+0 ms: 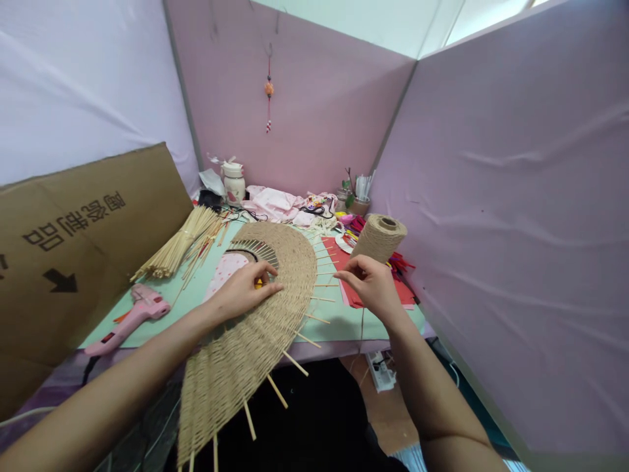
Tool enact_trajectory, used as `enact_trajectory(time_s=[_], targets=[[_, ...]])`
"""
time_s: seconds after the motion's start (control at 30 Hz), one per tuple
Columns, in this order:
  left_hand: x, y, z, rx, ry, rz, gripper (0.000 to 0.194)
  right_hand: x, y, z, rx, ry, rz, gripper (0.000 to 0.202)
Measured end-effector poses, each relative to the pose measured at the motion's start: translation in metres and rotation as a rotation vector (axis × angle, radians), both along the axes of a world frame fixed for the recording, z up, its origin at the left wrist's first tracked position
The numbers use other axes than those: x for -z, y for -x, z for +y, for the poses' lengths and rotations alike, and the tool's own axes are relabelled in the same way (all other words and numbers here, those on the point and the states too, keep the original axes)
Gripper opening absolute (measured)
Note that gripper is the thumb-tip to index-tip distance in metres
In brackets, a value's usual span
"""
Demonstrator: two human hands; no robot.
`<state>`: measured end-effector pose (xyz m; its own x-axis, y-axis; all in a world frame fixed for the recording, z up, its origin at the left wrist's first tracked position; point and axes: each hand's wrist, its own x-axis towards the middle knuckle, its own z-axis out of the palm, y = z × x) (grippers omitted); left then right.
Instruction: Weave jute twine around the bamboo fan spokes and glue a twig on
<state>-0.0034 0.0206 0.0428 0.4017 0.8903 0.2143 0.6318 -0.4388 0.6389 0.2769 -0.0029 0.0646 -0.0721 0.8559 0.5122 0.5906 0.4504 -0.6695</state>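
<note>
A curved, fan-like piece woven of tan cord (255, 334) reaches from the table down over the lap, with thin wooden sticks poking out along its outer edge. My left hand (250, 285) grips its inner part, thumb on top and fingers curled at the inner edge. To the right, my right hand (366, 278) is pinched closed beside the tips of the sticks; a strand of cord hangs below it, but what lies between the fingertips is too small to tell. Behind that hand stands a spool of tan cord (378, 237).
On the left are a bundle of sticks (177, 246), a pink glue gun (130, 318) and a large cardboard sheet (88, 262). Red sheets (405, 295) lie at right. A white bottle (234, 182) and pink cloth (275, 203) sit at the back. A power strip (380, 372) is below.
</note>
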Motion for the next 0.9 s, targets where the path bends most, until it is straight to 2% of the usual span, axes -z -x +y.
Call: enact_trajectory(time_s=[0.1, 0.2, 0.37, 0.47, 0.57, 0.63, 0.73, 0.9], targets=[[0.0, 0.001, -0.001, 0.014, 0.005, 0.006, 0.034, -0.007, -0.001, 0.005, -0.083, 0.001, -0.083, 0.013], [0.0, 0.004, -0.002, 0.021, 0.002, -0.003, 0.035, -0.001, -0.002, 0.016, -0.141, 0.097, -0.015, 0.012], [0.001, 0.007, -0.001, -0.01, -0.026, -0.032, 0.036, 0.03, 0.012, 0.022, 0.057, 0.142, 0.288, 0.029], [-0.001, 0.004, 0.0, -0.015, -0.03, -0.047, 0.034, 0.049, 0.031, 0.028, 0.032, 0.288, 0.54, 0.032], [-0.003, -0.002, 0.0, -0.023, -0.036, -0.071, 0.033, 0.06, 0.053, 0.04, -0.048, 0.387, 0.805, 0.034], [-0.004, -0.005, 0.0, -0.04, -0.055, -0.09, 0.032, 0.062, 0.063, 0.048, -0.075, 0.373, 0.917, 0.034], [-0.004, -0.005, 0.001, -0.066, -0.084, -0.114, 0.032, 0.058, 0.069, 0.057, -0.118, 0.325, 0.952, 0.033], [-0.001, -0.001, 0.004, -0.047, -0.12, -0.095, 0.03, 0.047, 0.055, 0.06, -0.274, 0.382, 0.888, 0.033]])
